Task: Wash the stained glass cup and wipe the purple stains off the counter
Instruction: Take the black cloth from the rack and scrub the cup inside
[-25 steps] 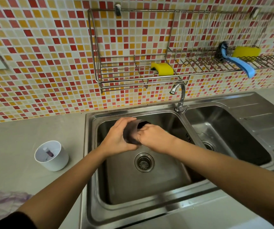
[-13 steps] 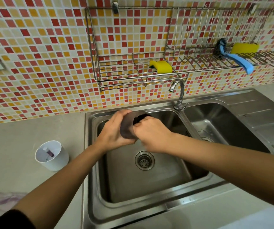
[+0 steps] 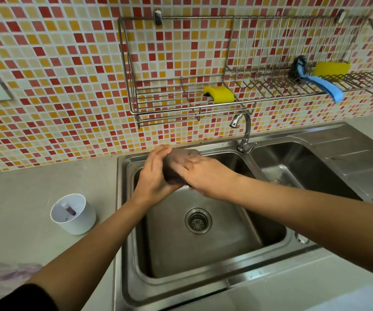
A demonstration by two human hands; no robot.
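Head view: stained dark-purple glass cup [image 3: 176, 170] is held on its side over the back of the left basin of the stainless steel double sink [image 3: 120, 221], below and left of the chrome faucet [image 3: 245, 133].
- Left hand [image 3: 155, 176] grips it from the left, fingers curled round the wall.
- Right hand [image 3: 206, 176] lies over the other side, fingers slightly spread and curved on the glass. Thumb not visible.
- No water stream visible.

Likely step: hand-rubbing the cup. To do it well:
- Keep the left grip firm, since wet glass slips.
- Rotate the cup so the whole wall gets rubbed.
- Stay low in the basin.

Clearances:
- Back rim and faucet are near, and the basin is open toward the drain.
- White plastic cup [image 3: 73, 213] sits on the grey counter [image 3: 23, 187], well left.
- Purple stains [image 3: 5, 273] at the lower left are not yet wiped.
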